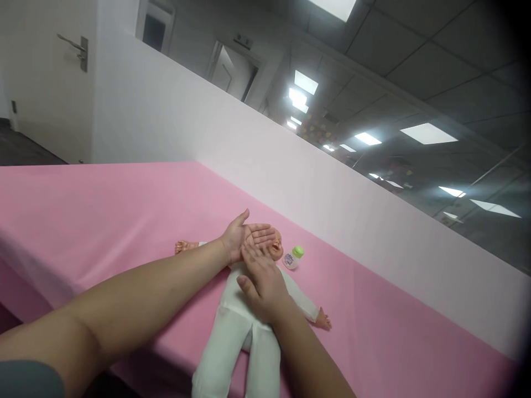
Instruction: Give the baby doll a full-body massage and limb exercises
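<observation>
Two bare hands meet over a plastic baby doll in a white cloth romper (244,320), which lies on its back on the pink-covered tabletop (103,210) with its head toward the far wall. Furthest left in the room stands a white door with a metal lever handle (77,50), and beside it begins a long white partition wall (174,121) that runs along the far edge of the tabletop. Coming in from the lower left, the left forearm stretches across the pink cover to the left hand (244,236), which is open, palm turned up, fingers straight and together, held just above the doll's head. Behind that wrist one small bare doll hand (185,246) pokes out on the tabletop. The right hand (259,279) is open too, palm down, with its fingertips laid on the left palm and its heel over the doll's chest; it grips nothing. Beneath the two hands the doll's face shows in part, mouth open. The white legs point toward the near edge. Just right of the doll's head, apart from it, lies a small clear bottle with a green cap (292,257). Further right the doll's other arm reaches out, ending in a bare hand (323,320) on the cover.
</observation>
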The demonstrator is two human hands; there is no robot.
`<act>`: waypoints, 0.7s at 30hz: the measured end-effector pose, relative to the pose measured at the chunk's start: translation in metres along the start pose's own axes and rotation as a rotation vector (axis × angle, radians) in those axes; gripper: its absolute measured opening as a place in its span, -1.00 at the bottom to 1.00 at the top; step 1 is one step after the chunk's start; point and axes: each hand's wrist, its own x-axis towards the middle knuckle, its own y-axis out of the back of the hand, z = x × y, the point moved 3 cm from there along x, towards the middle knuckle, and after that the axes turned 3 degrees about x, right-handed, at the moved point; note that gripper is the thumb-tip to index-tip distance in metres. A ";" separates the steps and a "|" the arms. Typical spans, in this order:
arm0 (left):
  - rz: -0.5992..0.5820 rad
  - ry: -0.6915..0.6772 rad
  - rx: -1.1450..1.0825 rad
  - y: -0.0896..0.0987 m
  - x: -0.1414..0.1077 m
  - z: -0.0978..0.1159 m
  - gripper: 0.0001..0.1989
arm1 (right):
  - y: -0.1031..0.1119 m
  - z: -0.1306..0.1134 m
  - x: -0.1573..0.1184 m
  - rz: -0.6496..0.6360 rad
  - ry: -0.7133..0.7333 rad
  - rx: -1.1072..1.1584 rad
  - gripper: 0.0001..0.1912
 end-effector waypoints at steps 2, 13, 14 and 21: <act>-0.055 0.021 -0.006 -0.003 -0.001 0.003 -0.15 | -0.004 -0.008 -0.002 -0.001 0.056 0.009 -0.14; -0.183 0.194 0.043 -0.018 -0.009 -0.047 -0.10 | -0.013 0.008 -0.001 0.167 -0.210 -0.189 0.03; -0.186 0.204 0.030 -0.018 -0.010 -0.048 -0.11 | -0.013 0.010 -0.001 0.185 -0.247 -0.219 0.03; -0.095 0.009 0.003 -0.006 -0.006 -0.002 -0.03 | -0.013 0.004 0.001 0.111 -0.158 -0.226 -0.17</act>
